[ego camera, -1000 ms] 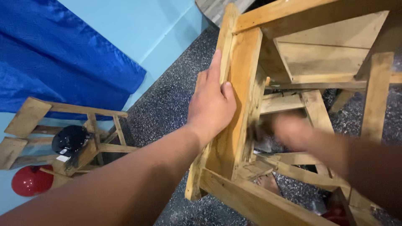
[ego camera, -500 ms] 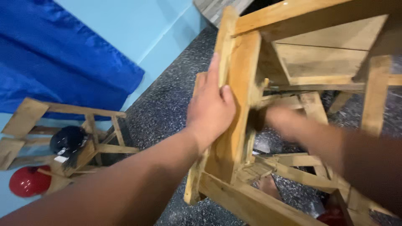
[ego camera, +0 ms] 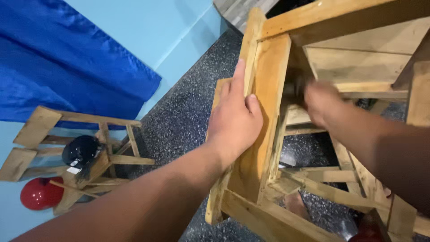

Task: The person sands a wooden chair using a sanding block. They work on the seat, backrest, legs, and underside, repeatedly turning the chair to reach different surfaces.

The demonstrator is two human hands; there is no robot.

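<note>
The wooden frame (ego camera: 268, 116) stands on the speckled floor (ego camera: 188, 112). The left hand (ego camera: 235, 118) lies flat on its upright plank, fingers (ego camera: 237, 78) extended, gripping nothing. Inside the frame, the right hand (ego camera: 320, 103) is blurred; its grip cannot be told. The frame looks rigid, rough and fairly heavy, best held by its rails. No containers are visible.

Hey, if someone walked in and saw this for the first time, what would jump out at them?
Front and centre, the left hand presses flat on a plank of the big pale wooden frame, while the blurred right hand reaches inside it. At upper left a bright blue sheet hangs on the light blue wall. Below it, a round black object sits on a smaller wooden frame, beside a red ball.
</note>
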